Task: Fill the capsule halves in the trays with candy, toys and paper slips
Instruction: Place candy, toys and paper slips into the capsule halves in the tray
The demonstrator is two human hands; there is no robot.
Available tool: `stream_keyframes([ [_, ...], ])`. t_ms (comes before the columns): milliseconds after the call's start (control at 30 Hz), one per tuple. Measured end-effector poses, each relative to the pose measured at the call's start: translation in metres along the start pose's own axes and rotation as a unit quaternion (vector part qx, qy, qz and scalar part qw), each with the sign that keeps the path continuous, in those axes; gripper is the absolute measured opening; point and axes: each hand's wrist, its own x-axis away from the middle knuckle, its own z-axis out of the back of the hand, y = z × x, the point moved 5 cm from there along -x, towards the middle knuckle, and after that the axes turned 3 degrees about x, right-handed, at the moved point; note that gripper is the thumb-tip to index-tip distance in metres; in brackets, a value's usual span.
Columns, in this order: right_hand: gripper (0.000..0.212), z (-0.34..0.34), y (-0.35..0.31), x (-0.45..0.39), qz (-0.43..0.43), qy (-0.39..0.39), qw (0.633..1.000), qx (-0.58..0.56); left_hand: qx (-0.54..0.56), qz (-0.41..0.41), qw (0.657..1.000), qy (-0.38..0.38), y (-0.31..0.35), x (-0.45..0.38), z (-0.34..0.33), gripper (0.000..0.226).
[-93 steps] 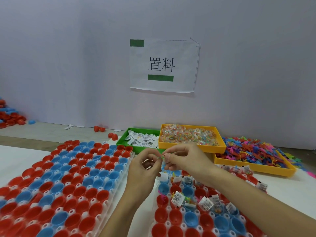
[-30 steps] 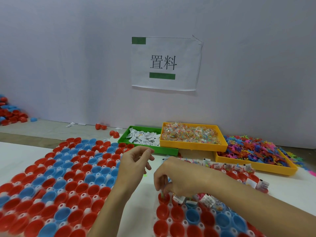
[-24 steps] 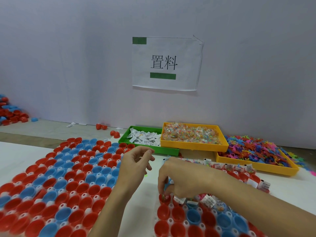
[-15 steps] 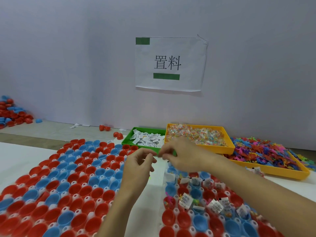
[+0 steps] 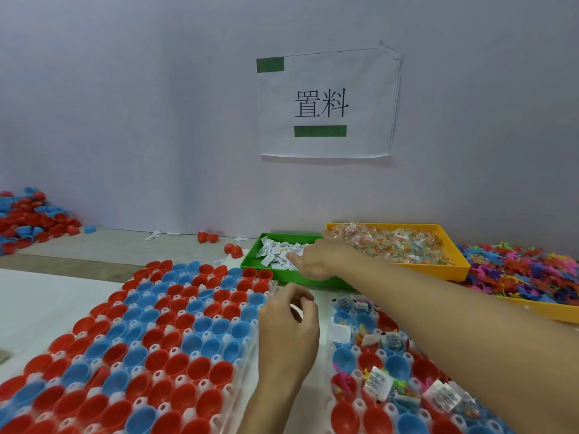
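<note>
At far centre, right hand point(image 5: 315, 256) reaches over candy tray point(image 5: 451, 267), fingers spread, holding nothing; wrapped candies point(image 5: 398, 244) prob. light, crinkly, slippery — pinch wrapper edge. Left hand point(image 5: 289, 330) loosely curled, nothing seen in it.

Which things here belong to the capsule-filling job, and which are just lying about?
Job:
green tray of paper slips
yellow tray of wrapped candy
tray of plastic toys
capsule halves
right hand

Lying about:
wall sign
loose capsule pile
</note>
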Motion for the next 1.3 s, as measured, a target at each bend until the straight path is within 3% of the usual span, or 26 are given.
stream_keyframes([
  [300,0.063,0.006,-0.003,0.009,0.028,0.035,0.999,-0.028,0.004,-0.008,1.0,0.003,0.004,0.0,0.001,0.024],
  [400,0.046,0.008,0.001,0.016,0.036,0.04,0.997,-0.053,0.0,-0.005,1.0,-0.002,0.004,0.0,0.001,0.025],
  [500,0.016,0.013,0.004,0.02,0.051,0.071,0.996,0.01,-0.003,0.0,1.0,-0.004,0.004,0.0,0.001,0.026],
  [600,0.014,0.017,0.002,0.021,0.06,0.111,0.991,0.039,-0.005,-0.001,1.0,-0.006,0.005,0.0,0.001,0.028],
  [700,0.031,0.024,-0.005,0.019,0.043,0.158,0.985,0.062,-0.004,-0.003,1.0,-0.005,0.004,0.0,0.001,0.026],
  [867,0.039,0.029,-0.014,0.019,0.05,0.194,0.978,0.05,-0.005,-0.006,1.0,0.002,0.003,-0.001,0.001,0.026],
  [967,0.016,0.036,-0.011,0.024,0.061,0.218,0.973,-0.032,0.002,-0.008,1.0,0.003,0.004,-0.001,0.002,0.025],
  [1033,0.034,0.039,-0.003,0.025,0.055,0.221,0.96,-0.161,0.004,-0.007,1.0,0.002,0.005,0.0,0.002,0.027],
  [1167,0.032,0.041,0.017,0.029,0.022,0.23,0.887,-0.399,0.015,0.001,1.0,-0.001,0.008,0.0,0.003,0.032],
  [1300,0.02,0.033,0.03,0.036,0.008,0.224,0.847,-0.483,0.024,0.012,1.0,-0.007,0.01,0.0,0.003,0.033],
])
